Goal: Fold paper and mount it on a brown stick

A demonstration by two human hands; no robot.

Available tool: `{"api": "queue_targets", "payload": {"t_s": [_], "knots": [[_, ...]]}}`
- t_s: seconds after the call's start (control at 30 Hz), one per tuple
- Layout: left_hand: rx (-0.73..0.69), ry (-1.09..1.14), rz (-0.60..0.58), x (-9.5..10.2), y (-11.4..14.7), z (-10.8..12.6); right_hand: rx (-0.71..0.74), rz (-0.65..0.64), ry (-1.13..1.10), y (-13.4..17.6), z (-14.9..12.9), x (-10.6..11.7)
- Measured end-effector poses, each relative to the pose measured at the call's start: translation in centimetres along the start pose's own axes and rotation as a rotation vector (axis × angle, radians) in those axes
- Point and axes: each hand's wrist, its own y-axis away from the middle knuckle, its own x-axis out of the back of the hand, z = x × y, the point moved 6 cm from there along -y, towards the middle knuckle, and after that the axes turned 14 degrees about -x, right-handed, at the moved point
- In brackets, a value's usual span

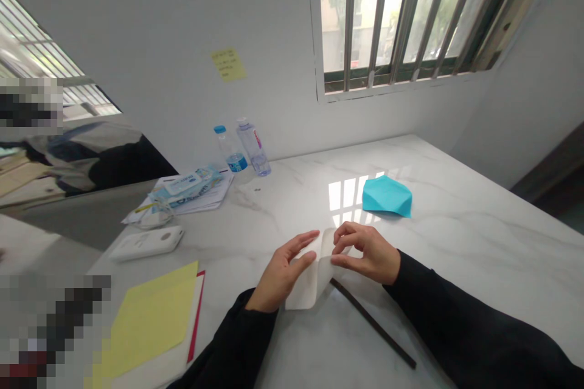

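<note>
A piece of white folded paper [301,293] with rounded corners and a crease down its middle sits between my hands, low over the marble-patterned table. My left hand [283,273] grips its left half, thumb on the near face and fingers along the far side. At the right half, the bent fingers and thumb of my right hand [368,253] pinch the paper, and part of it is hidden behind them. Just below my right hand a thin dark stick [374,323] lies slantwise on the table. Beyond that hand rests a turquoise folded paper piece [387,196].
Yellow paper [157,310] lies over white and red sheets at the left. Behind are a white box-shaped device [148,243], a cable, a wipes pack [191,185] on papers, and two plastic bottles [258,155] by the wall. Another person's sleeve [114,155] shows far left.
</note>
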Motion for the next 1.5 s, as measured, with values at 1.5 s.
{"api": "queue_targets", "payload": {"t_s": [1.5], "knots": [[0.220, 0.828, 0.133, -2.1, 0.5, 0.1, -0.006, 0.236, -0.254, 0.9, -1.7, 2.4]]}}
